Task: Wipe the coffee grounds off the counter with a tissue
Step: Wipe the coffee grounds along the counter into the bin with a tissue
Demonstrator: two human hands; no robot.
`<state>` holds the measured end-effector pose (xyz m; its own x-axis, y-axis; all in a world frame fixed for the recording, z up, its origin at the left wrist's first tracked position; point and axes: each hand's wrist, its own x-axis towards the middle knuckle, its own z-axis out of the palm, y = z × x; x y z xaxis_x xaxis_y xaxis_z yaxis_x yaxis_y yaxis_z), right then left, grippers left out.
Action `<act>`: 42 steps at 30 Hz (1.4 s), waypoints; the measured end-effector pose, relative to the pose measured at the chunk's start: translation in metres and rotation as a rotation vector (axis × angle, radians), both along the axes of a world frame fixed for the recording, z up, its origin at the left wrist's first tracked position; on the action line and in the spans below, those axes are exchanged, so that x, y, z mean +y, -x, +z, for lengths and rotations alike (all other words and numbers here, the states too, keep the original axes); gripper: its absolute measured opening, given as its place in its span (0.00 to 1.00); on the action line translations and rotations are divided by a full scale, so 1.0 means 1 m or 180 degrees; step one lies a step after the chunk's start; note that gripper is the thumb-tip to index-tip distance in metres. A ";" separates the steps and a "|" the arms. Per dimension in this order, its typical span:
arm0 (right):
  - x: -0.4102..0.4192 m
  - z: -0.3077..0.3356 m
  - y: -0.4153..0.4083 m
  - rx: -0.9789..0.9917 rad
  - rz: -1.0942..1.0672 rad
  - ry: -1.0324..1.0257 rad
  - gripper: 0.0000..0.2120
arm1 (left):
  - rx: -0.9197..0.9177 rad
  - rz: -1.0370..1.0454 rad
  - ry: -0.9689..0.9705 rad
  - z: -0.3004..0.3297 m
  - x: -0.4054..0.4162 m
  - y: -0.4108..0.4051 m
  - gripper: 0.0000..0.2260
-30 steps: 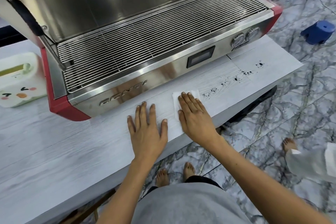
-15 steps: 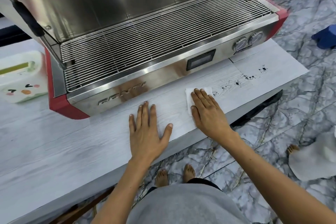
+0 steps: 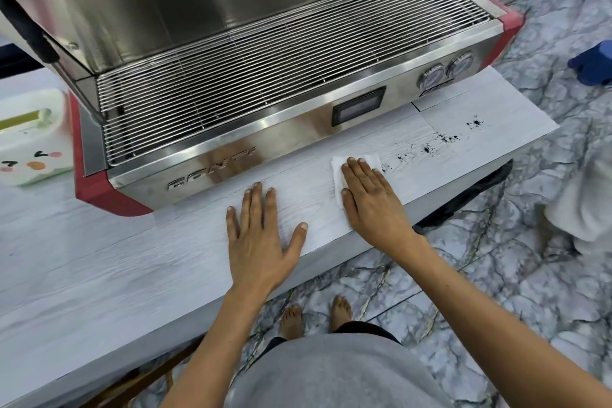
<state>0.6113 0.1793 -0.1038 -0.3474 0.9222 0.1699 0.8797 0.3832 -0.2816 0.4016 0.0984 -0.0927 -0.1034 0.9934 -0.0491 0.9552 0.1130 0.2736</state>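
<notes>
Head view: the right hand (image 3: 372,200) lies flat on a white tissue (image 3: 356,163), fingers straight and close together, pressing the sheet onto the pale wood-grain counter (image 3: 132,268) rather than pinching it. The left hand (image 3: 258,242) rests palm-down at about nine o'clock from the right one, well apart from it, fingers gently spread and thumb out wide, holding nothing. The coffee grounds (image 3: 443,137) lie scattered from just beside the tissue's edge out toward two o'clock, ending in a small dark cluster near the counter's far end.

What could go wrong: the grounds are loose, dry specks, so a flat sweep may push them ahead of the tissue and off the counter's end onto the marbled floor (image 3: 496,275) instead of gathering them. The tissue is thin and soft; under an open palm it may bunch or slip, and pressed grains could smear into the grain-textured surface. A seam in the counter near the gauges may trap fine specks, though its depth is hard to judge from here.

At twelve o'clock stands the espresso machine (image 3: 265,26), brushed steel with a ribbed wire drip grate and red corners. A rounded plastic tissue box (image 3: 31,139) sits at ten o'clock.
</notes>
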 end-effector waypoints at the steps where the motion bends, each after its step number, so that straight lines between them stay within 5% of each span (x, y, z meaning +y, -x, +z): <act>1: 0.002 0.000 0.000 0.0015 -0.0010 0.0005 0.25 | -0.0021 0.0003 -0.0007 0.000 0.000 -0.001 0.38; 42: 0.002 -0.002 -0.024 -0.0005 -0.0101 -0.0105 0.23 | -0.0072 -0.0006 -0.0080 -0.001 0.018 -0.032 0.36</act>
